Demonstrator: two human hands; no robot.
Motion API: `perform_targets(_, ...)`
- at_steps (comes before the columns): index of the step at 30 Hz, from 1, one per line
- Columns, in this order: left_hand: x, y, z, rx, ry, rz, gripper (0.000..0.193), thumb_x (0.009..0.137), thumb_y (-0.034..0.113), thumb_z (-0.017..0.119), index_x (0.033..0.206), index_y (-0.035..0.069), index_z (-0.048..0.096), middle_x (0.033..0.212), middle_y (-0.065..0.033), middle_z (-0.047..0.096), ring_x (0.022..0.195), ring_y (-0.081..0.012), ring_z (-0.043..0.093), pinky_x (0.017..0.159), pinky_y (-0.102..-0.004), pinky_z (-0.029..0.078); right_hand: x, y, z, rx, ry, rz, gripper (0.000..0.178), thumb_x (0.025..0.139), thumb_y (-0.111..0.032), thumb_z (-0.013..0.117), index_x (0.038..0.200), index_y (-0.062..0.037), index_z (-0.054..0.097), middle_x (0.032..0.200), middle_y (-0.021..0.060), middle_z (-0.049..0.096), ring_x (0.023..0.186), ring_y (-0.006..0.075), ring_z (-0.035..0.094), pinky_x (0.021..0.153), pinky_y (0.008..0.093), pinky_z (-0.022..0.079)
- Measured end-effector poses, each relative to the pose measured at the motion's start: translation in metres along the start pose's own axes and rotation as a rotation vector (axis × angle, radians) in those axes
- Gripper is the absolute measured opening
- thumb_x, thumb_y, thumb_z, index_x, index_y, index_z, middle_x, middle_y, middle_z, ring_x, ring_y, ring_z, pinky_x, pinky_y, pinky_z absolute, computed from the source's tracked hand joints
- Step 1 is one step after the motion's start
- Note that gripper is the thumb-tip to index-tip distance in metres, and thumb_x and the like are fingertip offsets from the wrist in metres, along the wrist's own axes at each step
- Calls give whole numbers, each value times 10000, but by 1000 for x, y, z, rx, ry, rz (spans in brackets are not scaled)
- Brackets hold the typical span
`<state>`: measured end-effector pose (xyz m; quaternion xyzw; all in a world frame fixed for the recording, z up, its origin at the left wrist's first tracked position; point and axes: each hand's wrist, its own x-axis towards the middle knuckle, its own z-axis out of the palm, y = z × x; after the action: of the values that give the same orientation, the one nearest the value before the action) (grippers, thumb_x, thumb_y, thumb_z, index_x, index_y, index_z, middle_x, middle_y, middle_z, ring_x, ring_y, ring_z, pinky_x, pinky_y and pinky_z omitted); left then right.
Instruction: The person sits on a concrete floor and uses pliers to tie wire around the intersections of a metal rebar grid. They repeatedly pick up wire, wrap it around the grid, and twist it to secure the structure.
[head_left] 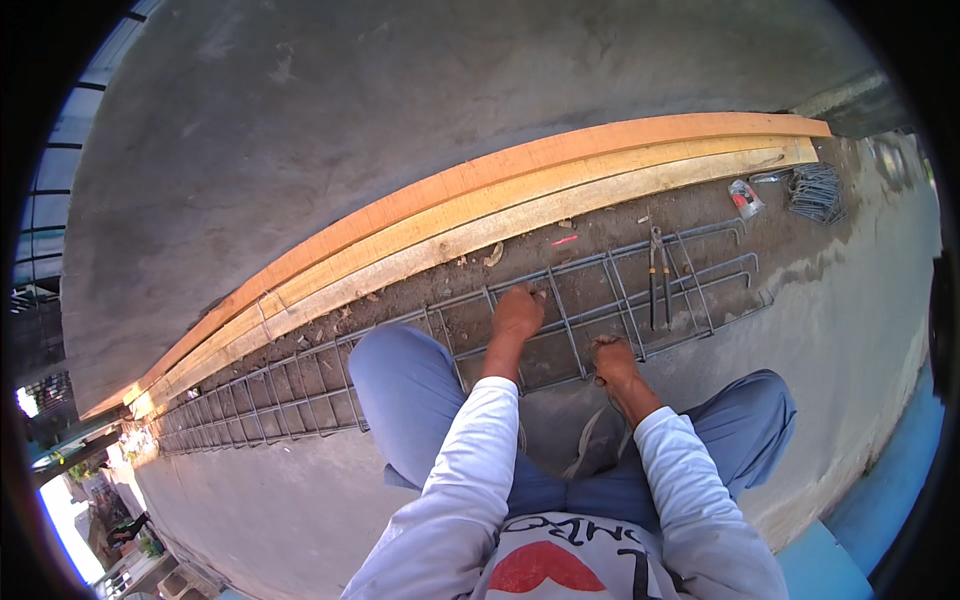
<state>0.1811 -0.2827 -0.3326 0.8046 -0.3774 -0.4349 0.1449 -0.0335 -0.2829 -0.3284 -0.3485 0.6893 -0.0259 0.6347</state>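
A long cage of steel reinforcing bars (566, 322), with square stirrups along it, lies on the ground across in front of my knees. My left hand (518, 312) is closed, reaching over the cage between two stirrups; what its fingers hold, if anything, is hidden. Closed too is my right hand (615, 362), at the cage's near bar, a little to the right and nearer to me. Whatever is in its fingers is too small to make out. Just right of it, a pair of pincers (653, 295) with dark and orange handles rests across the bars.
Beyond the cage, long wooden boards (440, 235) lie along a grey wall (330, 110). A pile of bent wire stirrups (816, 192) sits at the far right, beside a small clear packet (745, 198). Smooth concrete (290, 490) runs along the near side.
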Motion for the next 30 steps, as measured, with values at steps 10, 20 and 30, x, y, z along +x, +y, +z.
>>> perform_targets(10,8,4,39,-31,87,25,204,910,213,661,1066,94,717,1050,-191,718,1026,-389,672,901,-474,522,-3,32,8,-6,38,97,230,953,-140,549,1103,-69,709,784,92,652,514,212,535,417,377,371)
perform_targets(20,-3,28,44,180,33,88,270,914,248,680,1176,196,722,1253,-159,616,1182,-374,606,999,-461,495,12,-6,12,61,11,25,250,1021,-134,543,1178,-138,738,1027,89,739,878,189,683,685,359,535)
perform_targets(30,16,24,60,225,34,199,228,882,268,722,1087,181,770,1318,-162,523,1203,-359,540,1013,-465,458,56,30,16,-23,25,-103,232,998,-190,574,1158,-158,739,918,72,729,685,191,643,557,363,477)
